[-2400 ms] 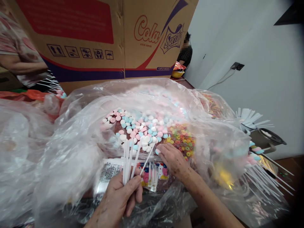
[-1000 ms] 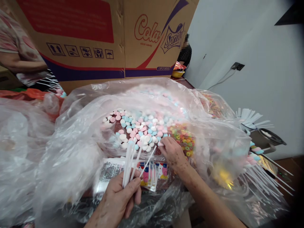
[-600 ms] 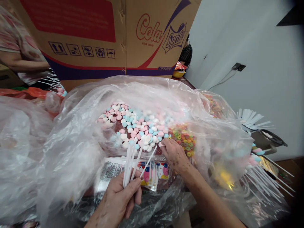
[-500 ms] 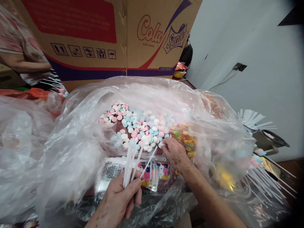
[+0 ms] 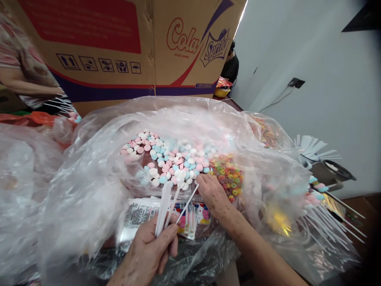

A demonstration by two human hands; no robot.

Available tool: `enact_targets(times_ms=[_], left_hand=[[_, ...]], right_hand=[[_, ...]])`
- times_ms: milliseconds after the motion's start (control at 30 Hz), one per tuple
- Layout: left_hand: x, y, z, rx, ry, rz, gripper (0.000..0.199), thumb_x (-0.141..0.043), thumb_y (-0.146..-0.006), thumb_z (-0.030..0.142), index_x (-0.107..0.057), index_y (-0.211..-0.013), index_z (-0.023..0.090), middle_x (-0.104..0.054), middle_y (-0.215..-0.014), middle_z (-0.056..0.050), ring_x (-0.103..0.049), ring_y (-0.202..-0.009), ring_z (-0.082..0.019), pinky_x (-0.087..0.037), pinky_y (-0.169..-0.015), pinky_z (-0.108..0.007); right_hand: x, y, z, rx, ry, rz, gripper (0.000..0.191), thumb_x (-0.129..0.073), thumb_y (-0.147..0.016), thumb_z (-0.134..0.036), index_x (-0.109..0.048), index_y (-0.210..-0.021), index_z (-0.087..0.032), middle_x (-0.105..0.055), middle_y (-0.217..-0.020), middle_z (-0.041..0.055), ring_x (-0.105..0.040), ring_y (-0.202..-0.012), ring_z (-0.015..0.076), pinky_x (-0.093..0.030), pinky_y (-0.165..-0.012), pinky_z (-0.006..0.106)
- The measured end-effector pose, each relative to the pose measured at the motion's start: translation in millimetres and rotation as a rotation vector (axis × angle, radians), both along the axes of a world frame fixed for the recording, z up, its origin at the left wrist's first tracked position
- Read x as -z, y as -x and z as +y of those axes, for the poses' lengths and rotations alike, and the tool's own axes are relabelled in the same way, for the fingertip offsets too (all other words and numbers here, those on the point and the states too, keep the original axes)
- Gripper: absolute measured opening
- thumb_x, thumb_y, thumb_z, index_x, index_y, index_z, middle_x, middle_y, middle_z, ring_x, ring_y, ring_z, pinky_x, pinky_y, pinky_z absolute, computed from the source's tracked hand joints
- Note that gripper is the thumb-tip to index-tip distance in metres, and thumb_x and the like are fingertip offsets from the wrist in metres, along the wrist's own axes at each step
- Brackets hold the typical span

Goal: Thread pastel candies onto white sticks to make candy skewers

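Observation:
My left hand (image 5: pixel 154 242) is closed round several white sticks (image 5: pixel 163 202) at the lower centre. One stick (image 5: pixel 188 202) leans apart from the rest, its upper end close to my right fingertips. My right hand (image 5: pixel 212 194) has its fingers pressed together at the near edge of the candy pile; what they hold, if anything, is hidden. Pink, white and blue round candies (image 5: pixel 172 159) are heaped inside clear plastic. Right of them lie small ring-shaped candies (image 5: pixel 230 176) in red, yellow and green. Printed wrappers (image 5: pixel 139 218) lie beneath the sticks.
A large cardboard box (image 5: pixel 113 79) stands behind the plastic sheeting (image 5: pixel 98 174). Finished-looking candy sticks (image 5: pixel 324 222) and a dark pot (image 5: pixel 333 172) are at the right. A person's arm (image 5: pixel 32 87) shows at the left, another person (image 5: pixel 230 67) beyond the box.
My right hand has moved slightly left, toward the upper end of the separate stick. My left hand still grips the sticks. The view has shifted a little.

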State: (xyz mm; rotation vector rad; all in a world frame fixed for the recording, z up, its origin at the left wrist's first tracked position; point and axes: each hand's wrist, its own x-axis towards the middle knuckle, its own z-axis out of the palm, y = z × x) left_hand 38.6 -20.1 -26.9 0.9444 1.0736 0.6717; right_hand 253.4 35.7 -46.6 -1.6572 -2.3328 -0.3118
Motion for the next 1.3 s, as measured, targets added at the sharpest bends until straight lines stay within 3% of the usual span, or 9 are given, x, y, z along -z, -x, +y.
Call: enact_targets(times_ms=[133,267,367,467,667,1000,1300], left_hand=[[-7.9,-1.5,-2.3,-0.023,-0.022,0.032,0.033,-0.065,-0.077,0.050,-0.060,-0.085,0.018,-0.061,-0.046,0.004,-0.034,-0.025,-0.004,-0.017,-0.030,-0.014],[-10.3,-0.3,-2.5,-0.033,-0.126,0.129,0.027,-0.062,-0.079,0.046,-0.065,-0.082,0.019,-0.058,-0.047,0.005,-0.033,-0.028,-0.006,-0.019,-0.031,-0.017],[-10.4,1.5,0.8,-0.011,-0.292,0.297,0.021,-0.058,-0.083,0.038,-0.068,-0.074,0.021,-0.056,-0.046,0.005,-0.041,-0.035,-0.011,-0.028,-0.037,-0.021],[-12.2,1.6,5.5,0.052,-0.391,0.416,0.022,-0.056,-0.084,0.033,-0.067,-0.070,0.022,-0.056,-0.046,0.004,-0.050,-0.045,-0.016,-0.035,-0.047,-0.023],[-14.2,1.5,8.6,0.140,-0.409,0.471,0.026,-0.051,-0.088,0.036,-0.071,-0.089,0.021,-0.058,-0.050,0.003,-0.056,-0.052,-0.020,-0.039,-0.053,-0.026],[-8.9,3.2,7.1,0.149,-0.444,0.497,0.025,-0.049,-0.089,0.036,-0.065,-0.076,0.022,-0.058,-0.052,0.003,-0.056,-0.052,-0.018,-0.038,-0.053,-0.025],[-3.6,2.2,2.3,0.149,-0.412,0.417,0.030,-0.047,-0.089,0.039,-0.063,-0.072,0.021,-0.054,-0.052,0.004,-0.052,-0.051,-0.017,-0.037,-0.053,-0.026]], right_hand=[[-2.5,-5.1,3.7,-0.026,0.048,0.284,0.019,-0.049,-0.080,-0.003,-0.052,-0.078,-0.021,-0.062,-0.081,0.0052,-0.055,-0.077,0.0204,-0.044,-0.070,0.030],[-13.0,-4.5,-1.2,0.129,0.189,1.069,0.004,-0.060,-0.080,-0.021,-0.056,-0.079,-0.021,-0.059,-0.067,-0.0024,-0.053,-0.062,0.0145,-0.042,-0.060,0.026],[-25.1,3.0,-10.1,0.181,0.370,1.701,0.019,-0.073,-0.072,-0.032,-0.059,-0.077,-0.020,-0.061,-0.066,-0.0032,-0.055,-0.059,0.0123,-0.044,-0.058,0.026],[-33.4,9.5,-16.6,0.177,0.468,1.997,0.025,-0.081,-0.063,-0.030,-0.063,-0.076,-0.019,-0.066,-0.071,-0.0007,-0.059,-0.062,0.0129,-0.049,-0.062,0.029],[-35.7,12.5,-18.7,0.170,0.483,2.036,0.023,-0.082,-0.063,-0.028,-0.066,-0.075,-0.017,-0.069,-0.074,0.0017,-0.063,-0.067,0.0140,-0.051,-0.064,0.029],[-36.5,22.7,-23.8,0.147,0.394,1.933,0.021,-0.081,-0.067,-0.031,-0.070,-0.079,-0.018,-0.071,-0.076,0.0017,-0.061,-0.069,0.0129,-0.050,-0.065,0.026],[-18.2,10.8,-31.1,0.045,0.340,1.642,0.015,-0.073,-0.079,-0.029,-0.076,-0.092,-0.025,-0.074,-0.091,0.0014,-0.065,-0.080,0.0149,-0.053,-0.076,0.029]])
